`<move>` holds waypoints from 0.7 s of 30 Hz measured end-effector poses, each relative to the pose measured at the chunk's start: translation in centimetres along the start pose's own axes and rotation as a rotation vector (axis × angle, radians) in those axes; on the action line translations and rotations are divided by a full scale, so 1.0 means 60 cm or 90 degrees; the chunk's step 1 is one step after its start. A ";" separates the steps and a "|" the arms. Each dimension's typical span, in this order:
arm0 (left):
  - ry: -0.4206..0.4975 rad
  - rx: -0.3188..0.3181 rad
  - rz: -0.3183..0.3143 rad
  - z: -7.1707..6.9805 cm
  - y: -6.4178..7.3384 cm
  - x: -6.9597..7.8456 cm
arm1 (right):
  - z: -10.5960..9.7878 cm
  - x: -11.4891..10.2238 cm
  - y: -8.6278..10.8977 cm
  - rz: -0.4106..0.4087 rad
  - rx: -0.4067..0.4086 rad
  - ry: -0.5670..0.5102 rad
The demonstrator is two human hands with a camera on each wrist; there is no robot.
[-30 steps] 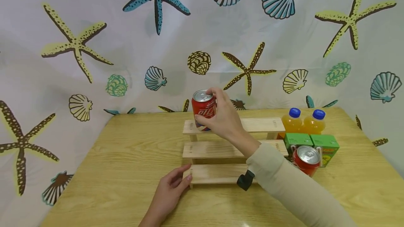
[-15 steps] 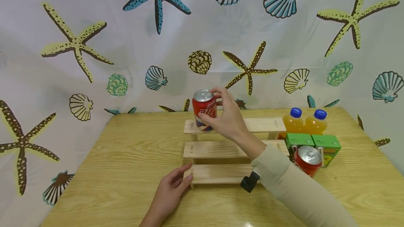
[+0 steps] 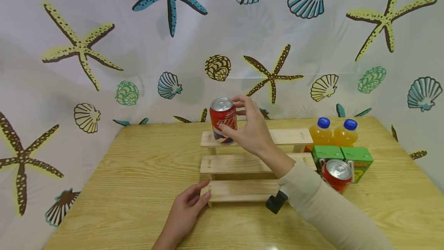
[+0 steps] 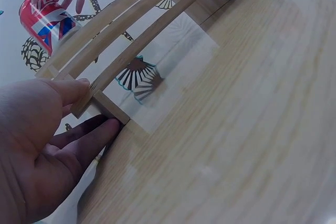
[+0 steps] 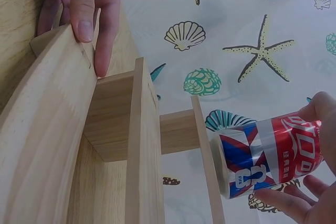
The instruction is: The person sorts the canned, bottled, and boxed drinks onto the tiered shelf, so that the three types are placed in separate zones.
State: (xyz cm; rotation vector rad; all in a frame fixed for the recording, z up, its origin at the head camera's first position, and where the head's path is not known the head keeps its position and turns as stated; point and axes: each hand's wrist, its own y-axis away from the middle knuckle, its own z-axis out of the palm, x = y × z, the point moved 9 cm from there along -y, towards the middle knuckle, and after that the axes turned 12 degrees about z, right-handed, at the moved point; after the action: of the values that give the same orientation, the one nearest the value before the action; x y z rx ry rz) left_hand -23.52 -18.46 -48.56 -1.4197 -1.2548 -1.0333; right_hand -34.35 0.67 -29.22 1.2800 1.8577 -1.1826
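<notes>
Head view: we have the red can (image 3: 222,117) upright at the left end of the top shelf (image 3: 291,137), long axis vertical, just left of our right hand (image 3: 251,130), which curls loosely round it; our left hand (image 3: 185,207), farther away, pinches the bottom shelf (image 3: 239,191).

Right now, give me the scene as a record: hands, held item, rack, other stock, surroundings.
left_hand: left hand grips the left end of the lowest step
right_hand: right hand, thumb and fingers round the red can
can_pose: upright, at the left end of the top step
rack: wooden rack, three steps
stock_right_of_rack: two orange bottles with blue caps; two green cartons in front of them; second red can in front of the cartons
surface: wood-grain table
backdrop: white sheet, starfish and shell print
</notes>
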 end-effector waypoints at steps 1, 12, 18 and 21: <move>-0.001 0.000 0.000 0.000 0.000 0.000 | 0.000 0.000 0.001 -0.001 0.000 0.000; 0.017 -0.002 -0.005 0.001 0.000 -0.003 | -0.007 0.001 0.007 0.003 0.008 -0.015; 0.014 -0.001 -0.003 0.000 0.000 -0.003 | -0.011 0.006 0.014 0.020 0.009 -0.018; 0.015 0.001 -0.004 0.000 0.000 -0.002 | -0.014 0.005 0.017 0.019 0.009 -0.020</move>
State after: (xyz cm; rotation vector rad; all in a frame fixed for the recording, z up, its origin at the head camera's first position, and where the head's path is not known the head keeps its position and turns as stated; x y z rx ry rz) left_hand -23.53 -18.46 -48.70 -1.3988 -1.2439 -1.0503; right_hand -33.49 1.71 -29.45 1.2852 1.8051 -1.1961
